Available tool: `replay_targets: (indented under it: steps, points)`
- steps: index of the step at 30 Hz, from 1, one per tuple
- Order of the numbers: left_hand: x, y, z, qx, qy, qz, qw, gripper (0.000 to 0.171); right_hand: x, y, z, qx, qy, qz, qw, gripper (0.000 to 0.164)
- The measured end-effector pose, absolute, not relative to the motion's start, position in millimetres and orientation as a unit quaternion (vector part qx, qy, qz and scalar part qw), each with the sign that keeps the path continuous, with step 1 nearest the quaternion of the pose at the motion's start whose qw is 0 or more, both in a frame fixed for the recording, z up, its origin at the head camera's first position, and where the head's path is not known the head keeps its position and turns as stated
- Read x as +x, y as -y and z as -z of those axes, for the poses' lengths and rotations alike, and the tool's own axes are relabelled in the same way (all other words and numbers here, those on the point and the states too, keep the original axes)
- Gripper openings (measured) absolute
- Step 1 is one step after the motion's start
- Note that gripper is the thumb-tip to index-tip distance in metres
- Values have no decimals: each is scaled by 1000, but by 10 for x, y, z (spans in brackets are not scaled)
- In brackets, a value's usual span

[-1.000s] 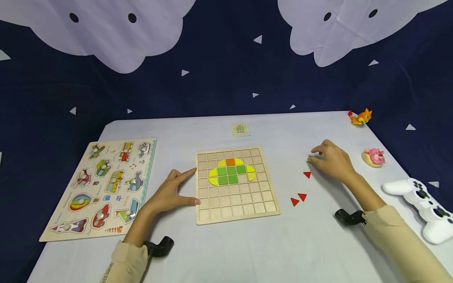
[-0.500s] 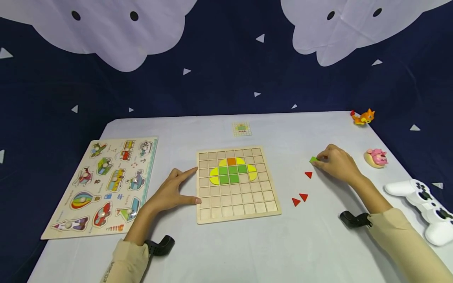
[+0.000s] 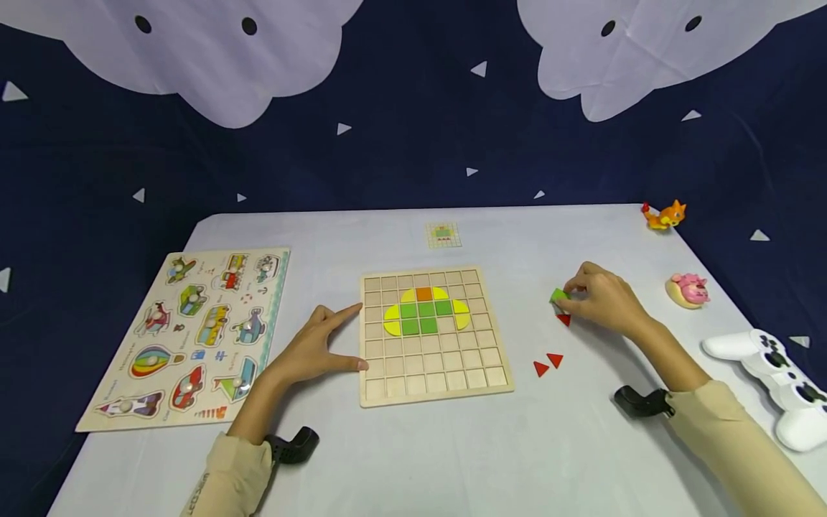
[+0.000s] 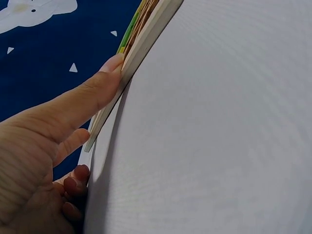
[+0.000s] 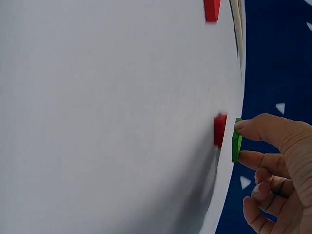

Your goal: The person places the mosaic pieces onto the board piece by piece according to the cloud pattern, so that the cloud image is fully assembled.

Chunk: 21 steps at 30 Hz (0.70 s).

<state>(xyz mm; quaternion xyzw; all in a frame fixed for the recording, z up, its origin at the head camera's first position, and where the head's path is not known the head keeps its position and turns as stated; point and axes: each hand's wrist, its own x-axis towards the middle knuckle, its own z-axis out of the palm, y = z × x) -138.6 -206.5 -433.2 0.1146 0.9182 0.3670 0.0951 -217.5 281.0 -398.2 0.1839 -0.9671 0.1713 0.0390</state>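
A square wooden grid board (image 3: pixel 394 388) lies mid-table, with green, yellow and orange tiles set in its upper cells. My left hand (image 3: pixel 310 350) touches its left edge with thumb and index finger spread apart and fairly straight; in the left wrist view the thumb (image 4: pixel 97 87) presses the rim. Right of the board, my right hand (image 3: pixel 606 301) pinches a green tile (image 3: pixel 558 296) between thumb and index finger. In the right wrist view that green tile (image 5: pixel 236 141) is seen edge-on, raised off the cloth. A red triangle (image 3: pixel 564 320) lies just below it, partly hidden.
Two more red triangles (image 3: pixel 554 360) lie right of the board. A small pattern card (image 3: pixel 443 235) lies behind it. At left is a picture puzzle board (image 3: pixel 194 330). On the right are an orange figurine (image 3: pixel 665 215), a pink toy (image 3: pixel 688 290) and a white game controller (image 3: pixel 769 380).
My right hand has picked up the green tile from the cloth and moved it slightly left, over by the nearest red triangle. The left hand keeps its place at the board.
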Motion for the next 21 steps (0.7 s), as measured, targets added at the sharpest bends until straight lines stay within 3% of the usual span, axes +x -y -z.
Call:
replay_targets:
  steps: [21]
  points:
    - [-1391,2068,4322,112,-917,-370,101,103,-2069,-1831,3917,301,935,-185,22,22]
